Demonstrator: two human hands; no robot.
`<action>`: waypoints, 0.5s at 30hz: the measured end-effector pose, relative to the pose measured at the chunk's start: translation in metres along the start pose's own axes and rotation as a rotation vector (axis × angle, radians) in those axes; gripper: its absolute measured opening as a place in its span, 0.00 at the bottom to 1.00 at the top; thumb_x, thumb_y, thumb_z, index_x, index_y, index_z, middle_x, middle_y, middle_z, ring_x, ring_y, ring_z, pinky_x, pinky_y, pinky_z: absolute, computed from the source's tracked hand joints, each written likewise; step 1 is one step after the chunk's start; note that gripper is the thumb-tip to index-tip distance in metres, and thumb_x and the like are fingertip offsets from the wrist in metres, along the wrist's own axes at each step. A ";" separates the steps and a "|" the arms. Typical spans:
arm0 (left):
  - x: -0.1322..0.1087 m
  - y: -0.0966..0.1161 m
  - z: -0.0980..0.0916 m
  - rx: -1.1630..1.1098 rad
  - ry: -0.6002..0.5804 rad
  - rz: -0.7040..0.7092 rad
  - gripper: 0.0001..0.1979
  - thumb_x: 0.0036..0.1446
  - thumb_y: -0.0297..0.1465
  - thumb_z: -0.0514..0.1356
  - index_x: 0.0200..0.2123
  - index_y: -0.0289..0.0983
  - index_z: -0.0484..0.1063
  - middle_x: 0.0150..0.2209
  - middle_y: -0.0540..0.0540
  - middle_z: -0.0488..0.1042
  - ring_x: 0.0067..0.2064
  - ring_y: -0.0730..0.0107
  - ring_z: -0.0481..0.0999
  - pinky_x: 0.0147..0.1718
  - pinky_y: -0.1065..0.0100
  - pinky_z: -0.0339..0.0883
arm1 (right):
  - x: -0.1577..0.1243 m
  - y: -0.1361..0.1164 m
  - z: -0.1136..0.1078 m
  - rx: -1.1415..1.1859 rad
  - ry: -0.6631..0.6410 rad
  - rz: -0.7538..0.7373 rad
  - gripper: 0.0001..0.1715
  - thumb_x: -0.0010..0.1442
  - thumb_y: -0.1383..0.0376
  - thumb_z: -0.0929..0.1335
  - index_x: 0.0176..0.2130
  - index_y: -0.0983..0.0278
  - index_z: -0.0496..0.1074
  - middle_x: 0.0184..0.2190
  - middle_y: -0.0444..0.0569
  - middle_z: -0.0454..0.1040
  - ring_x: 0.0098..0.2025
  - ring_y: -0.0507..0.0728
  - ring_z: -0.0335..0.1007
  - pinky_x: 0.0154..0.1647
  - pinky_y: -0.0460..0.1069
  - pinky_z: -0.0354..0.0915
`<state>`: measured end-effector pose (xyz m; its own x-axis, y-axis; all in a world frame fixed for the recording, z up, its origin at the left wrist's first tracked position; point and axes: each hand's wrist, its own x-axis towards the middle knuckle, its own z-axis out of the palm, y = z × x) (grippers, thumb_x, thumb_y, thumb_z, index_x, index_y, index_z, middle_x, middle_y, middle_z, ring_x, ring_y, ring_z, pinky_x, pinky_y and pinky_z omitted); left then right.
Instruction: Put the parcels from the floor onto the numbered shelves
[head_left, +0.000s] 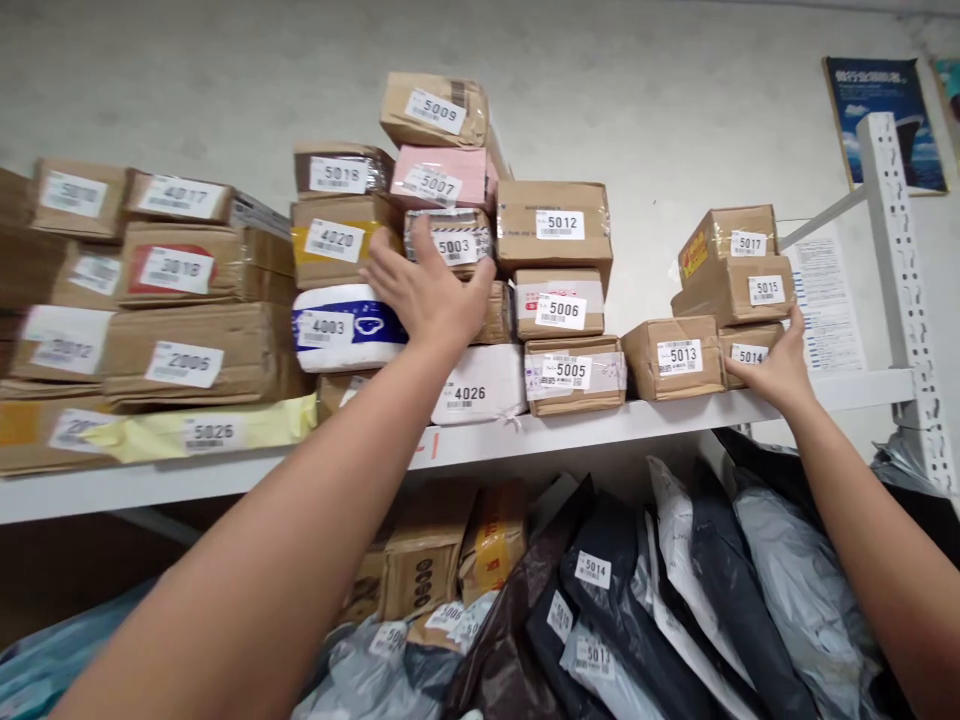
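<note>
My left hand (427, 290) reaches up to a stack of parcels on the white shelf (525, 435). Its fingers are spread and press flat on a brown box behind it, just under the taped parcel marked 5003 (450, 238) and beside the white and blue parcel 4003 (345, 327). My right hand (776, 365) grips the right end of the brown box marked 5014 (746, 345), under box 5015 (739, 290). Box 5013 (673, 357) sits just left of it.
Many labelled cardboard boxes fill the shelf from the left edge to 5012 (553, 225). Below it lie grey, black and white poly mailers (675, 600) and small cartons (427, 560). A perforated shelf upright (900, 280) stands right; a poster (881, 115) hangs on the wall.
</note>
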<state>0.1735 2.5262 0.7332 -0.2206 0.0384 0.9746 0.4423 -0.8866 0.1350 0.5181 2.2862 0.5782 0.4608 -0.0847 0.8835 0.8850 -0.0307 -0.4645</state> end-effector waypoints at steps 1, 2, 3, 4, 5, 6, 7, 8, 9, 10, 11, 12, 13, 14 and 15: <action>-0.004 0.008 -0.003 -0.015 0.028 -0.015 0.44 0.56 0.52 0.58 0.72 0.40 0.57 0.73 0.34 0.55 0.76 0.30 0.43 0.69 0.25 0.31 | 0.000 0.000 0.001 -0.010 0.010 -0.007 0.82 0.40 0.40 0.77 0.75 0.66 0.36 0.73 0.71 0.50 0.74 0.77 0.50 0.72 0.71 0.55; -0.008 0.016 -0.005 -0.028 0.053 -0.013 0.44 0.56 0.50 0.60 0.71 0.39 0.57 0.73 0.33 0.53 0.75 0.29 0.45 0.70 0.26 0.32 | 0.000 0.000 0.002 -0.022 0.021 -0.011 0.81 0.41 0.41 0.77 0.75 0.65 0.36 0.73 0.71 0.49 0.74 0.78 0.50 0.72 0.72 0.55; -0.012 0.023 -0.007 -0.041 0.070 0.013 0.43 0.56 0.48 0.61 0.71 0.38 0.57 0.74 0.32 0.51 0.75 0.30 0.46 0.71 0.26 0.32 | 0.001 -0.001 0.003 -0.036 0.029 -0.010 0.80 0.42 0.42 0.77 0.75 0.64 0.36 0.72 0.70 0.49 0.74 0.78 0.49 0.71 0.73 0.55; -0.017 0.031 -0.008 -0.054 0.072 0.065 0.42 0.57 0.48 0.61 0.71 0.39 0.57 0.74 0.33 0.50 0.75 0.31 0.46 0.72 0.27 0.33 | 0.001 -0.002 0.004 -0.046 0.035 -0.006 0.79 0.42 0.42 0.76 0.75 0.64 0.36 0.72 0.70 0.49 0.73 0.79 0.49 0.71 0.73 0.55; -0.023 0.039 -0.008 -0.068 0.054 0.140 0.41 0.58 0.48 0.61 0.71 0.42 0.56 0.74 0.36 0.50 0.75 0.34 0.46 0.72 0.29 0.34 | 0.002 -0.003 0.005 -0.053 0.037 0.004 0.79 0.42 0.43 0.77 0.75 0.63 0.36 0.72 0.71 0.50 0.73 0.79 0.49 0.70 0.74 0.55; -0.030 0.047 -0.009 -0.081 0.016 0.231 0.41 0.60 0.49 0.60 0.72 0.46 0.54 0.74 0.40 0.49 0.75 0.37 0.47 0.73 0.30 0.36 | 0.003 -0.005 0.005 -0.058 0.036 0.020 0.79 0.41 0.43 0.77 0.75 0.63 0.36 0.71 0.71 0.51 0.73 0.80 0.49 0.69 0.74 0.55; -0.038 0.056 -0.009 -0.090 -0.040 0.328 0.41 0.60 0.51 0.60 0.73 0.50 0.53 0.75 0.42 0.49 0.76 0.40 0.47 0.74 0.32 0.39 | 0.004 -0.007 0.005 -0.062 0.034 0.041 0.80 0.41 0.43 0.77 0.75 0.64 0.36 0.70 0.71 0.53 0.72 0.80 0.50 0.68 0.74 0.56; -0.048 0.066 -0.008 -0.095 -0.110 0.428 0.41 0.60 0.52 0.61 0.73 0.52 0.53 0.75 0.44 0.50 0.76 0.41 0.47 0.74 0.34 0.40 | 0.005 -0.010 0.005 -0.065 0.032 0.064 0.81 0.40 0.43 0.77 0.75 0.64 0.37 0.69 0.72 0.54 0.72 0.81 0.51 0.68 0.73 0.57; -0.058 0.077 -0.007 -0.097 -0.187 0.524 0.43 0.59 0.53 0.62 0.73 0.52 0.53 0.75 0.44 0.51 0.76 0.40 0.48 0.74 0.34 0.41 | 0.006 -0.013 0.005 -0.068 0.028 0.087 0.82 0.39 0.43 0.78 0.75 0.65 0.37 0.69 0.73 0.55 0.71 0.81 0.52 0.67 0.73 0.57; -0.070 0.087 -0.006 -0.096 -0.266 0.613 0.45 0.57 0.54 0.64 0.73 0.51 0.53 0.75 0.42 0.53 0.76 0.38 0.50 0.74 0.33 0.41 | 0.007 -0.016 0.005 -0.072 0.024 0.109 0.82 0.38 0.43 0.78 0.75 0.66 0.37 0.68 0.73 0.57 0.70 0.81 0.54 0.67 0.72 0.58; -0.082 0.097 -0.004 -0.093 -0.340 0.692 0.48 0.55 0.55 0.65 0.74 0.49 0.54 0.74 0.39 0.55 0.75 0.36 0.52 0.74 0.32 0.41 | 0.008 -0.019 0.005 -0.076 0.022 0.125 0.82 0.38 0.44 0.78 0.75 0.67 0.37 0.67 0.73 0.58 0.69 0.81 0.56 0.66 0.71 0.59; -0.093 0.106 -0.002 -0.087 -0.406 0.759 0.50 0.54 0.55 0.67 0.74 0.46 0.55 0.73 0.36 0.57 0.74 0.34 0.55 0.74 0.31 0.41 | 0.009 -0.022 0.005 -0.082 0.024 0.135 0.81 0.38 0.45 0.78 0.75 0.67 0.38 0.66 0.72 0.59 0.68 0.80 0.57 0.65 0.71 0.60; -0.103 0.113 0.000 -0.078 -0.459 0.810 0.51 0.53 0.55 0.68 0.74 0.43 0.56 0.72 0.33 0.59 0.73 0.33 0.57 0.74 0.30 0.41 | 0.009 -0.025 0.005 -0.091 0.031 0.141 0.80 0.39 0.46 0.78 0.75 0.66 0.39 0.66 0.72 0.61 0.67 0.79 0.59 0.65 0.70 0.61; -0.112 0.119 0.002 -0.065 -0.498 0.845 0.51 0.53 0.53 0.69 0.74 0.40 0.56 0.71 0.30 0.61 0.72 0.33 0.60 0.73 0.30 0.43 | 0.009 -0.028 0.006 -0.104 0.043 0.150 0.78 0.40 0.47 0.77 0.75 0.65 0.39 0.65 0.70 0.62 0.66 0.79 0.60 0.64 0.70 0.61; -0.119 0.123 0.004 -0.050 -0.520 0.865 0.51 0.53 0.51 0.70 0.73 0.37 0.56 0.70 0.28 0.62 0.71 0.34 0.61 0.73 0.31 0.44 | 0.010 -0.030 0.007 -0.123 0.057 0.165 0.76 0.41 0.47 0.77 0.75 0.64 0.40 0.64 0.69 0.63 0.65 0.79 0.61 0.63 0.69 0.62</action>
<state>0.2574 2.4141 0.6344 0.5704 -0.4410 0.6929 0.2315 -0.7231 -0.6508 0.4967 2.2933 0.6009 0.5912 -0.1550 0.7915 0.7815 -0.1325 -0.6097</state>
